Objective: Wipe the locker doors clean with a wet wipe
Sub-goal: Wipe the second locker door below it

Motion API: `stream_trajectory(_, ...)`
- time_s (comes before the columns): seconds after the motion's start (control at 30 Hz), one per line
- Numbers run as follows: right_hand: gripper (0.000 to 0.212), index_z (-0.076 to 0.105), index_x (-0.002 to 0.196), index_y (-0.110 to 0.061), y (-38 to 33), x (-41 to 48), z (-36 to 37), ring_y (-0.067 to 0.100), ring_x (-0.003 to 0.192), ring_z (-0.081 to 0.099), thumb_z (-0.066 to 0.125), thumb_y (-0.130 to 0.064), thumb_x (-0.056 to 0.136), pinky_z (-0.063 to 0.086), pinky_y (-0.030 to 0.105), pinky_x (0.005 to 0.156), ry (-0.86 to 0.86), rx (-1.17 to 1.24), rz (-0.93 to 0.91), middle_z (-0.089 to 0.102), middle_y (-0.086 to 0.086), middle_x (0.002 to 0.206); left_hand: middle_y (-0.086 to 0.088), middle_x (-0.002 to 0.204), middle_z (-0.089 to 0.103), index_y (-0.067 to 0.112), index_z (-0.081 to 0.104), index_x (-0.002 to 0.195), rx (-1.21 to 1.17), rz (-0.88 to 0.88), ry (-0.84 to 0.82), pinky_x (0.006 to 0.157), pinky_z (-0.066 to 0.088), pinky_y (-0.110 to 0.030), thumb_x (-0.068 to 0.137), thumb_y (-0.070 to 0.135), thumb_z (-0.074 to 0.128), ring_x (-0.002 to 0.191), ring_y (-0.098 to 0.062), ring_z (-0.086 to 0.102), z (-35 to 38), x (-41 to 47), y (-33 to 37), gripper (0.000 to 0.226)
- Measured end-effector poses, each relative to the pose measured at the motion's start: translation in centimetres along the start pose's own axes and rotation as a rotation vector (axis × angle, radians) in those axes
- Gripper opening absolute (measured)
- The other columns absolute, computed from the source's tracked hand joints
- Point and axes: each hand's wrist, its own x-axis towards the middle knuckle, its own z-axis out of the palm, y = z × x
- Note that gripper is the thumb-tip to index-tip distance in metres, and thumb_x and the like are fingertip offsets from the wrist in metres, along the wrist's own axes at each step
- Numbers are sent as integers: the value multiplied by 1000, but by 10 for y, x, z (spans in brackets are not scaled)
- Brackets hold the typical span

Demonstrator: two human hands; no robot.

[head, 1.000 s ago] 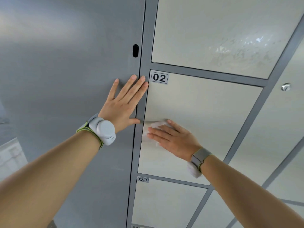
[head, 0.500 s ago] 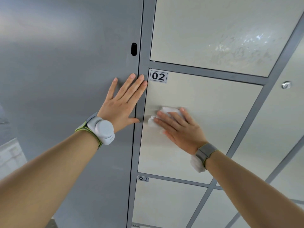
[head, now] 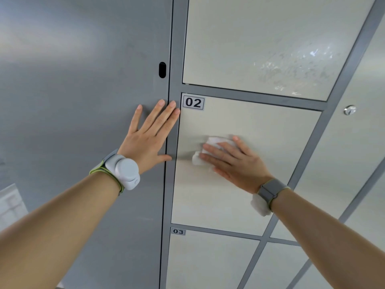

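Note:
A cream locker door labelled 02 (head: 260,130) fills the middle of the view, set in a grey frame. My right hand (head: 235,161) lies flat on this door with straight fingers, pressing a crumpled white wet wipe (head: 210,142) against its left half. My left hand (head: 150,136) rests flat and spread on the grey panel (head: 73,101) beside the door, its fingertips reaching the frame strip near the 02 label (head: 193,102). The door above (head: 260,42) shows wet streaks at its lower right.
Door 03 (head: 208,261) sits below door 02. More cream doors run down the right column, one with a round metal lock (head: 350,110). A dark slot (head: 162,69) sits near the grey panel's right edge. Both wrists carry bands.
My right hand has slid the wipe up and to the right across door 02, away from its left edge. My left hand has stayed flat in place.

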Motion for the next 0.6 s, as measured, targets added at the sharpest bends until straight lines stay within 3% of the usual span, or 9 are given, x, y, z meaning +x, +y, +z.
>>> stream_trajectory(0.23,50,44,150,-29,-6,-3,0,19,127,55,53,-40,102,34,44,116,37,-21,126,42,-9,154,-6,169,4,11,7,162,-10,-2,-12,122,11,-63,61,56,88,156,-25,2,-1,-1,1,137)
stream_trajectory(0.6,48,41,151,-32,-22,-30,5,13,129,47,49,-37,104,28,40,119,-81,45,-28,39,-12,156,-7,169,5,9,8,161,-19,-20,22,122,11,-61,67,50,87,156,-26,4,-2,1,5,130)
